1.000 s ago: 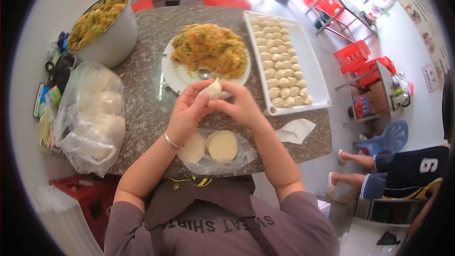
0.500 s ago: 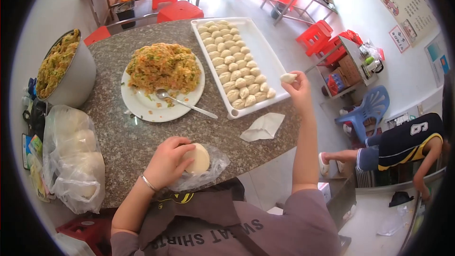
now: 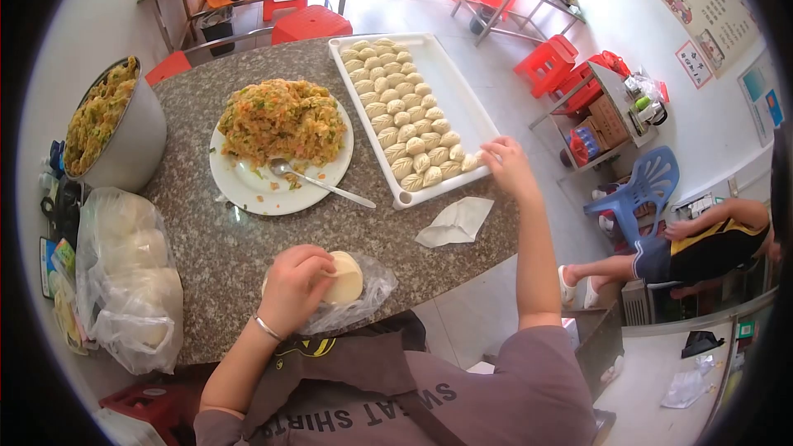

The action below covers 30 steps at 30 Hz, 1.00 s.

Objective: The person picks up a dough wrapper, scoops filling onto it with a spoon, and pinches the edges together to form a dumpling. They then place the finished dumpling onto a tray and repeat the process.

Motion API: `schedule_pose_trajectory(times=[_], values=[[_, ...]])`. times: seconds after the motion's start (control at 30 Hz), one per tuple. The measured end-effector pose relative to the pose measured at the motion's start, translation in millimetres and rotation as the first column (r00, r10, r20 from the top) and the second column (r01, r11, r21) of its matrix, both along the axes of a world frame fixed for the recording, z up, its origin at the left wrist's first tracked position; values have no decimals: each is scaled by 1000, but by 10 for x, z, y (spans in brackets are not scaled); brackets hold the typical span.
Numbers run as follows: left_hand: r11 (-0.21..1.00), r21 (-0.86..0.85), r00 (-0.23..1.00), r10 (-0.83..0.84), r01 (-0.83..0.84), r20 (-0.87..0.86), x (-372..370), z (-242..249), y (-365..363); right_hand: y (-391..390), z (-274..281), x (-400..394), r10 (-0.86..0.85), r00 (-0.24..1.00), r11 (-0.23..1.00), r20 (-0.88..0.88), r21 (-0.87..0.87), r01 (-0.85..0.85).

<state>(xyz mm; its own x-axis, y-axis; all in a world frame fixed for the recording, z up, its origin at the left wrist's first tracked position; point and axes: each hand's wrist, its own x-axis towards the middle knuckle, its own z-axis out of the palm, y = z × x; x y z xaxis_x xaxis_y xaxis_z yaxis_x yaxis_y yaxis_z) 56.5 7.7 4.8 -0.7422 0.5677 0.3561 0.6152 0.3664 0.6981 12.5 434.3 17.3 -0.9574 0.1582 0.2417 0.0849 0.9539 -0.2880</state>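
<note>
My left hand bends its fingers over a round dough wrapper, gripping its edge above a crumpled plastic bag. At the near right corner of the white tray, my right hand has its fingertips closed around a small dumpling, mostly hidden, at the end of the front row. Rows of pleated dumplings cover the tray's left part. A white plate bears a mound of chopped filling and a metal spoon.
A folded white paper lies in front of the tray. On the left stand a metal pot of filling and a plastic bag of stacked pale rounds. Red stools, a blue chair and another person are beyond the table.
My right hand has moved left and down, bringing the dumpling to the tray's front row. My left fingers have shifted the wrapper slightly. The other person has turned and moved an arm.
</note>
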Motion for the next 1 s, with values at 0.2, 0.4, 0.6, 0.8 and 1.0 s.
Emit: schedule_pose_trajectory(times=[0.2,0.4,0.6,0.8,1.0], values=[[792,524,673,-204,-314,711,91,33,-96,-155,26,2,-46,986,991,-159,116,65],[475,617,493,-372,-627,787,4,50,-237,-1899,317,135,457,867,824,-199,-273,-497],[254,679,483,-538,-688,691,34,-79,-588,-2334,-62,-90,512,859,835,-21,-226,-502],[73,641,522,-516,-764,680,15,-151,-675,-2435,-56,-182,529,847,823,-42,-215,-525],[133,648,482,-561,-750,673,-19,-220,-648,-2361,-219,2,424,899,871,-104,-225,-437]])
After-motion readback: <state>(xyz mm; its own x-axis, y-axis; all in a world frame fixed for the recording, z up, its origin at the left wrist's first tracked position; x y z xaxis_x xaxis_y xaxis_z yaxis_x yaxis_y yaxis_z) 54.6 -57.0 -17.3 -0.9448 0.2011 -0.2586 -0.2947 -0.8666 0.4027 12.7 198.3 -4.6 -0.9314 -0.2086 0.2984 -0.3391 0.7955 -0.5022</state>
